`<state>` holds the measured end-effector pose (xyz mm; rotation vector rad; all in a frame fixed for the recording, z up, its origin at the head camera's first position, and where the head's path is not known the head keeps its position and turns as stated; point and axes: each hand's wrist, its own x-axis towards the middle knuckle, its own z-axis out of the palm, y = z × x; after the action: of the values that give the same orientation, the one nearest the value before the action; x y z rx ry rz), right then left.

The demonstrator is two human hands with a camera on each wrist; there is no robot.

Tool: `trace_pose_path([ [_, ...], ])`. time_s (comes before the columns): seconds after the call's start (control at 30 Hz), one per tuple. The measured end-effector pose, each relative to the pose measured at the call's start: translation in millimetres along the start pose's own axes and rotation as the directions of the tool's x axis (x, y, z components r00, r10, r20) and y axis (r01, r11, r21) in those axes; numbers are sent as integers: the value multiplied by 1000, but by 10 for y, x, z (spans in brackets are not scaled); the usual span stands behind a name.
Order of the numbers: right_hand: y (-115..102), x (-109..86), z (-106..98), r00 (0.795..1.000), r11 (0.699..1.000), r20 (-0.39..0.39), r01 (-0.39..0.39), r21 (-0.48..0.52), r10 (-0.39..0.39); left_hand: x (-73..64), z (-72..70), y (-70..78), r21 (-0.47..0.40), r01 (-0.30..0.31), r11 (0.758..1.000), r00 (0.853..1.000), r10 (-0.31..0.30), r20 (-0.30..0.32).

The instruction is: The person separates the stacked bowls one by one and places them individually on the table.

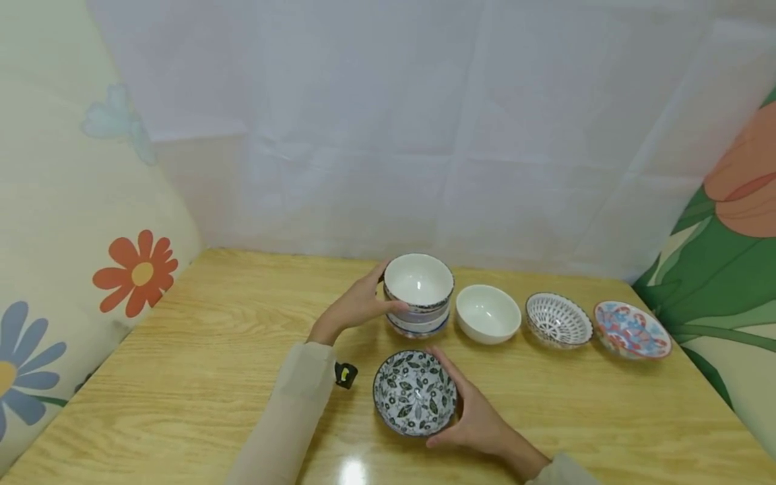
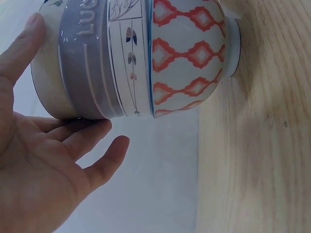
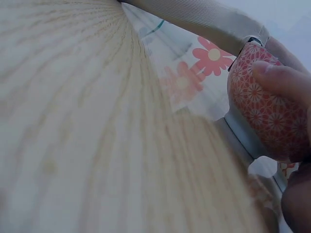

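L hand [image 1: 356, 304] grips bowl stk [image 1: 419, 296] | R hand [image 1: 479, 416] grips leaf-patt. bowl [image 1: 415, 393], nr stk

The head camera looks forward and down from above the near side of the table [image 1: 200, 364], distant enough to cover the left hand [image 1: 358, 303], right hand [image 1: 475, 417] and pale cloth [image 1: 364, 135] behind. The left wrist camera faces the stack of bowls [image 2: 126, 58] side-on and close, its picture turned so the table stands upright at right. The right wrist camera skims low over the table, tilted, with the patterned bowl [image 3: 262, 102] near its right edge. Head and left wrist views share the stack; head and right wrist, the patterned bowl and a red flower [image 3: 211, 56].
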<state>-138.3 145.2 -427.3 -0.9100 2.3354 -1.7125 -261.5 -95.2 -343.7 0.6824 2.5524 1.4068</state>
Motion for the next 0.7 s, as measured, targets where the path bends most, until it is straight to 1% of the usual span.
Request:
trace_pose_path([
  [0.17,-16,-6,-5,999,999,12,-50,-4,50,-3,-10,-12,-8,-7,1000,1000,7,-6],
  [0.3,-28,-23,-8,997,997,19,-72,-12,73,-3,6,-30,-7,-9,1000,1000,9,-7],
  [0.37,-26,-35,-12,998,998,23,-61,-13,61,-4,18,-38,-8,-4,1000,1000,4,-5],
  [0.57,5,-43,-58,999,1000,50,5,-12,-5,-6,32,-42,5,6,1000,1000,-6,-10],
  [0.63,1,-35,-76,998,1000,64,-9,15,8,-6,26,-34,7,5,1000,1000,-5,-15],
  [0.7,-6,-24,-95,997,999,80,2,47,-6,-3,18,-24,9,2,1000,1000,-2,-17],
])
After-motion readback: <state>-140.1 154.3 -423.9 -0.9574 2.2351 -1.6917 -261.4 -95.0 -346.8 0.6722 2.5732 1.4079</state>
